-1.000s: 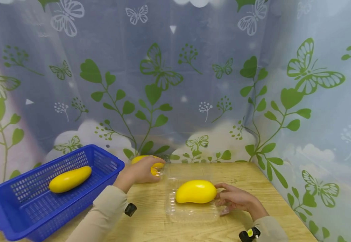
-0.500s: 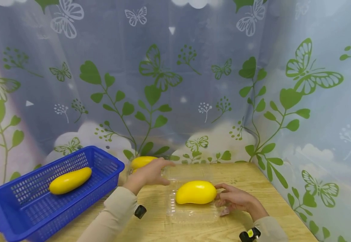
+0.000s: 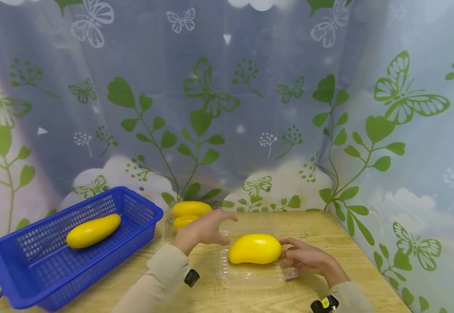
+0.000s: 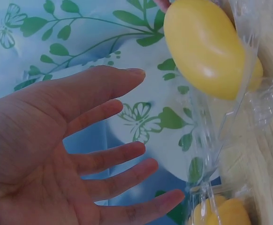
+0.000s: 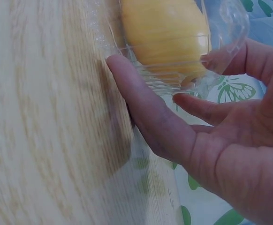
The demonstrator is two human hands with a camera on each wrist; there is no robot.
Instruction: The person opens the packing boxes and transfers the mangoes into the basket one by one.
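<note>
A yellow mango [image 3: 255, 248] lies in an opened clear plastic clamshell box [image 3: 250, 278] on the table. My right hand [image 3: 309, 258] grips the right end of this box; in the right wrist view its thumb [image 5: 141, 103] lies along the ribbed wall, with the fingers across at the other side. Off the box's left side, my left hand [image 3: 207, 228] hovers with fingers spread, holding nothing; the left wrist view shows its bare palm [image 4: 28, 154]. Just behind that hand, another clear box holds two yellow mangoes [image 3: 191, 209], partly hidden by it.
A blue perforated basket [image 3: 78, 284] stands at the left with one long yellow mango [image 3: 94, 231] inside. The wooden table [image 3: 328, 230] meets a curtain [image 3: 227, 143] printed with butterflies and leaves at the back and right.
My left hand has moved right and toward me, away from the box with two mangoes, uncovering more of them. My right hand stays at the box with the single mango.
</note>
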